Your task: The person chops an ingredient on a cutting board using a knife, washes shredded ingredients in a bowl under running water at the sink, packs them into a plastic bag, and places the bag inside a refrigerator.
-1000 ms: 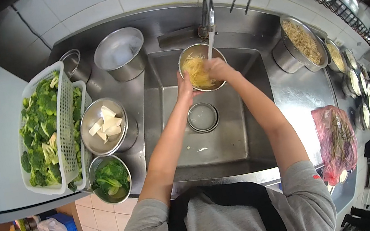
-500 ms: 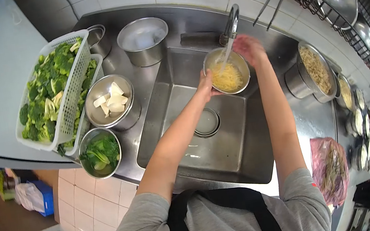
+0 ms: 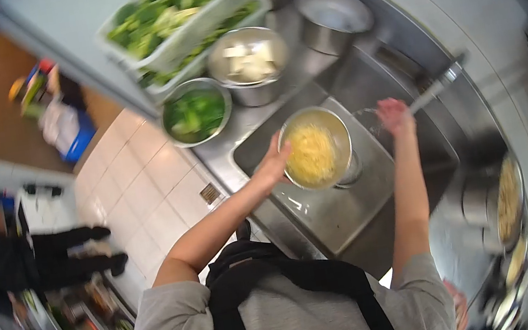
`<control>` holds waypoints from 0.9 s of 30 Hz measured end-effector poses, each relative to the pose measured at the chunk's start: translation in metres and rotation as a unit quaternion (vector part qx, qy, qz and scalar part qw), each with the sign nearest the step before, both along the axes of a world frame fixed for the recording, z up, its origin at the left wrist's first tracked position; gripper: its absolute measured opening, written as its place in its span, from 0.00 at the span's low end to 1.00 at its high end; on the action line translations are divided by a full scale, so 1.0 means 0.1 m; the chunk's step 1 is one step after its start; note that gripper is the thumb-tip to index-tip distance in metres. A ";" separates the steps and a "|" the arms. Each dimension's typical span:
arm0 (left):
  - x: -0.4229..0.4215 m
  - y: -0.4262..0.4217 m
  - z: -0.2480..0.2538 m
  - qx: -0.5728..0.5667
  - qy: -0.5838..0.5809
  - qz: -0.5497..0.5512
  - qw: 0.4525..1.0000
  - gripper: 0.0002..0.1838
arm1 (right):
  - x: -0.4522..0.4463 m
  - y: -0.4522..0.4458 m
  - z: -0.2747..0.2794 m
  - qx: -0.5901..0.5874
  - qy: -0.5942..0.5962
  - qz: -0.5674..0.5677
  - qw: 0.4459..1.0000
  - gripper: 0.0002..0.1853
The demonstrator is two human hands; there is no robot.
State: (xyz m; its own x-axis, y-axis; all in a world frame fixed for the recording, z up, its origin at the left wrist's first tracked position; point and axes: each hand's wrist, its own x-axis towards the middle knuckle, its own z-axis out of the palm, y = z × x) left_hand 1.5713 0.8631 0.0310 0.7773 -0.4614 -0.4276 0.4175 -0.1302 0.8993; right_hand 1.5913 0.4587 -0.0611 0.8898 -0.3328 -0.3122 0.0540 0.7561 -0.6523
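Note:
My left hand grips the rim and side of a metal bowl, which it holds above the sink. Fine yellow shreds lie in the bowl, apparently in water. Out to the right, my right hand is held in the water stream from the faucet. Its fingers look loosely apart, a little blurred, with nothing in them. Water splashes off just left of that hand. Beneath both hands is the steel sink, its drain partly hidden by the bowl.
Left of the sink stand a bowl of leafy greens, a bowl of white chunks, a basket of broccoli and a metal pot. A container of pale shreds is at right. A person in dark clothes is at far left.
The view has turned and shifted left. My left hand has brought the bowl out from under the faucet, toward me. My right hand has moved from beside the bowl into the stream.

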 end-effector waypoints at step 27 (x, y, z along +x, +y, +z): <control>-0.97 2.45 0.15 -0.110 0.074 0.167 0.977 0.31 | -1.27 0.40 -0.19 -0.638 0.297 0.132 0.699 0.18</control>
